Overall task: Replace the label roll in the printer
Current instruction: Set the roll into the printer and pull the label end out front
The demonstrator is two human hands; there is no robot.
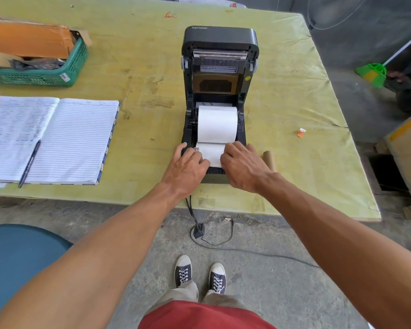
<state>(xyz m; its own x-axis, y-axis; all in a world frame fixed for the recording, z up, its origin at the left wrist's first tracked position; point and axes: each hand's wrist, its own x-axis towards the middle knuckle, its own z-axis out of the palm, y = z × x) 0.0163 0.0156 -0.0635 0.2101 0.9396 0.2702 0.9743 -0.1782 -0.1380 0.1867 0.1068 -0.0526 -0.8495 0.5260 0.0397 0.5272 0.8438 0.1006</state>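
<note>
Both arms reaching forward, left hand [188, 162] with fingers nearly straight on the paper strip's [211, 154] left edge, right hand [242, 167] with fingers curled onto its right edge — pinching or pressing, cannot tell — label roll [217, 124] seated in the open printer [220, 43].

Desk [282, 91] covered in a yellow-green sheet, stained and scuffed, its edge worn at the near right corner. Floor [271, 293] was bare grey concrete, rough and patchy. Blue chair seat [14, 257] stood low at the left, just beside the desk's near edge. Cardboard box [408, 148] stood on the floor at the far right. Wire fan guard [335, 10] showed at the top right, against a dim grey background. Light was even and soft, shadows weak.
</note>
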